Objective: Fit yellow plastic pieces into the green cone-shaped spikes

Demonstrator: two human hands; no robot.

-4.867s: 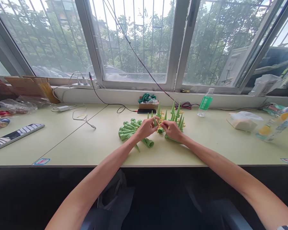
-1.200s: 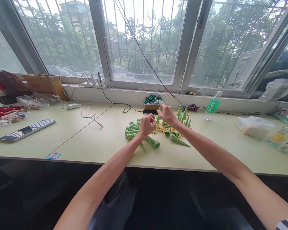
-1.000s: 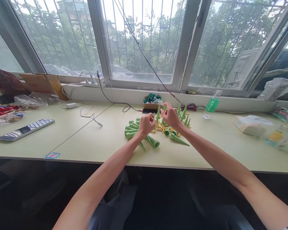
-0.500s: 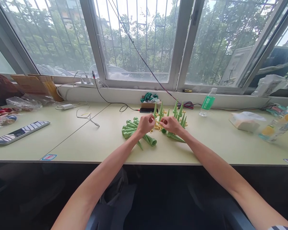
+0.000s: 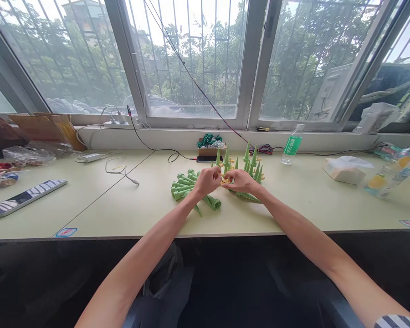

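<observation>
My left hand [image 5: 208, 180] is closed in a pinch above the table; what its fingertips hold, if anything, is too small to make out. Close to its right, my right hand [image 5: 242, 180] has thumb and fingers curled together at small yellow pieces [image 5: 225, 181], and I cannot tell which piece it grips. Green plastic cones [image 5: 180, 189] lie fanned out left of my left hand, one cone [image 5: 213, 202] with its open end toward me. Behind my hands, several green spikes [image 5: 246, 157] stand upright, some with yellow parts on them. Another green spike lies partly under my right wrist.
A small box [image 5: 212, 150] with green packets and a dark phone [image 5: 207, 159] are behind the spikes. A green-labelled bottle [image 5: 292, 145], a tissue pack [image 5: 347, 169] and a clear bottle [image 5: 389, 175] stand right. A cable [image 5: 125, 172] and a larger phone [image 5: 25, 197] lie left.
My right hand has lowered slightly to the yellow pieces and its thumb and fingers have shifted around them. My left hand stays pinched in nearly the same place. The camera view has shifted slightly.
</observation>
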